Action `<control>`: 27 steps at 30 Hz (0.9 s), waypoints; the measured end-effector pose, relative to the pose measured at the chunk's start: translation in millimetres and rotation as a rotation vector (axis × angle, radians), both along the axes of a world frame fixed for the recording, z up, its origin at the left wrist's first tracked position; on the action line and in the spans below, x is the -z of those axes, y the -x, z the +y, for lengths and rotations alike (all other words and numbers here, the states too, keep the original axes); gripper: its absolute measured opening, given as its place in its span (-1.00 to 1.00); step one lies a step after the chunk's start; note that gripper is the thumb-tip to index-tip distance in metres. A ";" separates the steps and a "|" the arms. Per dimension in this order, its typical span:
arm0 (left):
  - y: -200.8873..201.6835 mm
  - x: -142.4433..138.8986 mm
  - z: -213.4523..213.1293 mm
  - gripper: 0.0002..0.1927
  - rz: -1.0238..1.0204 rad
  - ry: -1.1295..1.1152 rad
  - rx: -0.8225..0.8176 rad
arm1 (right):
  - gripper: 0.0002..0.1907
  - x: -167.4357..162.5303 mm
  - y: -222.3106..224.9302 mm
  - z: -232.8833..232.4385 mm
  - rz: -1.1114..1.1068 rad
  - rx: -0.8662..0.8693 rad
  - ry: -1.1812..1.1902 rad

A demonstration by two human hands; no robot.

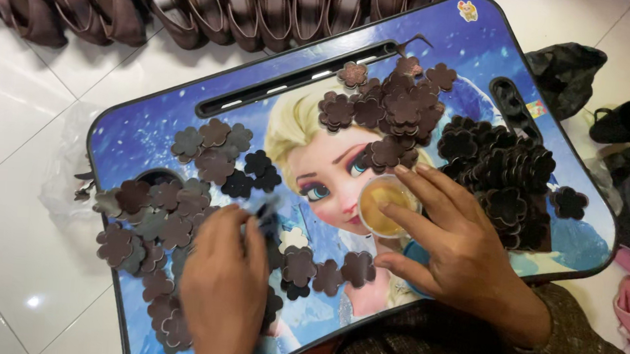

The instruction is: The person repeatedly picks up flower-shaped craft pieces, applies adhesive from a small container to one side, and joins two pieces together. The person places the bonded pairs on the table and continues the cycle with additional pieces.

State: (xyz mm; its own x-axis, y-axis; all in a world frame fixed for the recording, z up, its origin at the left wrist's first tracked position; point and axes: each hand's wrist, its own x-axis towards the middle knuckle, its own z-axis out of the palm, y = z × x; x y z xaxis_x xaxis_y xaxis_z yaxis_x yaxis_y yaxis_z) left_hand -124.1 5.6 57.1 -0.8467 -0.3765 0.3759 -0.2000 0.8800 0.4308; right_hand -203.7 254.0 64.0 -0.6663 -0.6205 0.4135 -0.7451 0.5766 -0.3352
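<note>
Brown leather flower pieces (401, 109) crowd your blue printed surface (148, 132), leaving bare room mainly along the slot near its upper edge and at the upper left corner of the board. One heap sits at upper centre, a darker stack (500, 175) at the right close to the rim, and loose flowers (157, 218) spread down the left edge.

Your left hand (222, 285) lies palm down at lower centre of the frame, fingers bent over flowers at their tips; whether it pinches one you cannot tell, as the fingertips blur. Your right hand (451, 242) is open, fingers spread, resting on a small round tub of amber paste (387, 204) at centre.

White tiled floor (17, 104) surrounds the surface. Brown looped straps (216, 4) line the top of the frame, and dark bags (570, 65) lie at upper right.
</note>
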 end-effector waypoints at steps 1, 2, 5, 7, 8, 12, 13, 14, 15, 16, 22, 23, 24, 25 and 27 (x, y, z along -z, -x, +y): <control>-5.5 -0.5 1.5 -0.86 0.057 -0.025 -0.041 | -0.35 0.2 0.8 0.0 -0.018 -0.002 0.008; -11.0 0.3 3.6 -0.87 0.065 -0.185 -0.096 | -0.34 0.6 1.6 0.2 -0.036 -0.004 0.016; -35.1 4.6 4.6 -0.88 0.108 -0.412 -0.170 | -0.34 0.2 -2.1 1.3 -0.085 -0.001 0.043; -43.7 11.6 3.2 -0.87 0.189 -0.226 -0.067 | -0.35 -1.1 -4.9 3.8 -0.098 0.001 0.054; -47.4 14.6 4.2 -0.88 0.179 -0.237 -0.067 | -0.36 -2.0 -7.1 5.7 -0.101 0.005 0.055; -56.0 14.7 1.9 -0.83 0.049 -0.158 -0.046 | -0.38 -5.1 -12.9 12.3 -0.101 -0.019 0.078; -56.8 11.0 -0.5 -0.78 -0.005 -0.108 -0.037 | -0.38 -5.4 -13.7 12.8 -0.096 -0.023 0.084; -55.1 7.2 -3.8 -0.79 -0.034 -0.076 -0.051 | -0.39 -5.5 -14.4 12.7 -0.089 -0.025 0.089; -51.7 2.3 -8.0 -0.79 -0.067 -0.044 -0.065 | -0.39 -6.5 -15.7 12.8 -0.086 -0.027 0.095; -47.2 -3.0 -12.7 -0.79 -0.107 -0.012 -0.081 | -0.40 -8.2 -18.1 13.0 -0.103 -0.025 0.102; 23.2 -23.1 -50.4 -0.70 -0.071 -0.040 0.207 | -0.41 -20.7 -18.5 8.7 -0.146 -0.035 0.132; 38.4 -21.2 -51.0 -0.66 -0.055 0.010 0.231 | -0.42 -22.2 -17.7 7.0 -0.152 -0.039 0.140; 50.4 -18.3 -48.6 -0.61 -0.044 0.057 0.255 | -0.42 -25.0 -17.1 6.8 -0.165 -0.042 0.145; 57.1 -15.4 -44.9 -0.56 -0.044 0.101 0.278 | -0.43 -28.3 -17.0 7.6 -0.175 -0.043 0.147; 58.7 -10.5 -33.1 -0.52 -0.080 0.093 0.262 | -0.44 -33.1 -14.4 6.9 -0.192 -0.046 0.153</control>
State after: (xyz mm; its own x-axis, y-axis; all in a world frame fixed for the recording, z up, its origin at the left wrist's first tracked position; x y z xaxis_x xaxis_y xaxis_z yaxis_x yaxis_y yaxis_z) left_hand -182.8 -27.5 67.6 -0.9390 -0.1080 0.3266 0.0095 0.9410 0.3383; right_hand -189.3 260.9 97.1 -0.7140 -0.5920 0.3739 -0.6838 0.4747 -0.5541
